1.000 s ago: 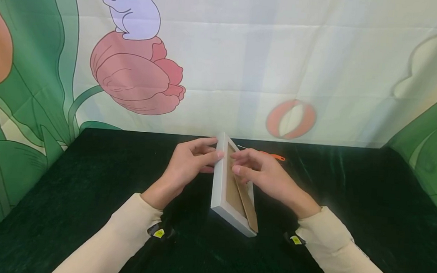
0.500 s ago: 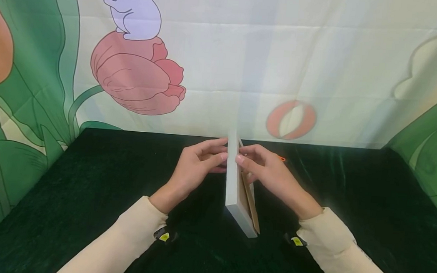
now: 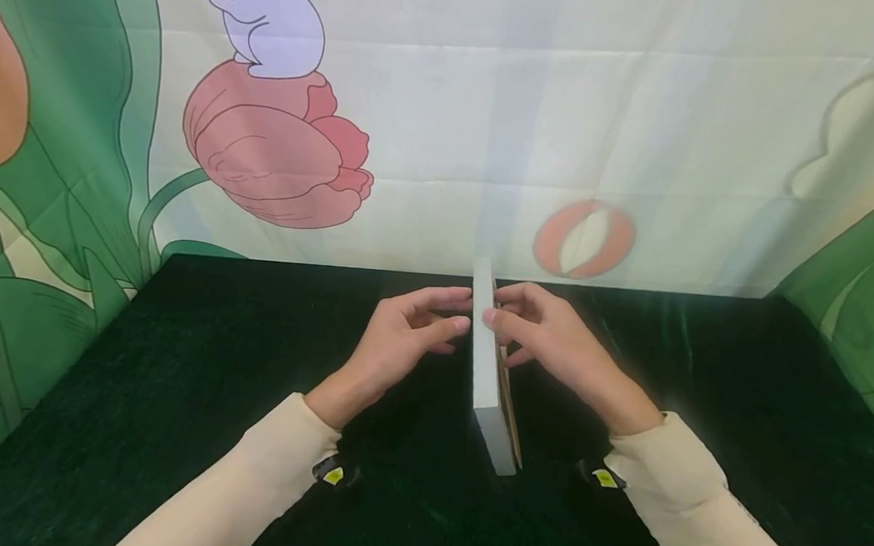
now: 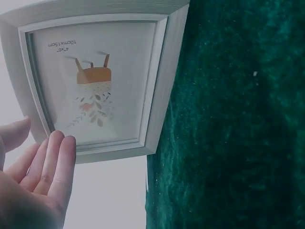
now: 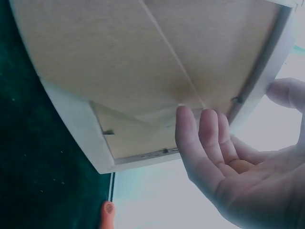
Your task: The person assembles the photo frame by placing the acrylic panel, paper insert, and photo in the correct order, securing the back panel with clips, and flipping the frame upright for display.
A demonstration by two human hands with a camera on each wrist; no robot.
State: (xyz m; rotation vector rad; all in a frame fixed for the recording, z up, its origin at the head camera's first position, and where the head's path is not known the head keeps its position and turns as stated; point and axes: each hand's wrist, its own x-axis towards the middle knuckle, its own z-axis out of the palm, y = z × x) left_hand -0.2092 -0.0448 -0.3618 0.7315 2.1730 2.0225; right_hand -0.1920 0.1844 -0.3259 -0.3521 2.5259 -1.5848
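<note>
A pale grey picture frame (image 3: pixel 488 360) stands upright on edge between both hands. Its glazed front, with a small printed insert (image 4: pixel 94 76), faces my left hand (image 3: pixel 403 338). That hand's fingers are nearly straight and at the frame's side, the thumb held apart. My right hand (image 3: pixel 556 339) holds the frame, thumb on its edge and fingers bent against the back. In the right wrist view, the back shows a brown board (image 5: pixel 95 52) with a stand flap lying close to it, and small metal tabs (image 5: pixel 108 132) along the inner rim.
An orange-handled tool (image 5: pixel 107 214) with a thin shaft lies beyond the frame, concealed in the head view. Dark green cloth (image 3: pixel 249 395) covers the table. Behind it hangs a printed curtain (image 3: pixel 431 122).
The frame has turned from showing its brown back to nearly edge-on and shifted right. My right thumb has come onto its edge; the left hand has followed rightward.
</note>
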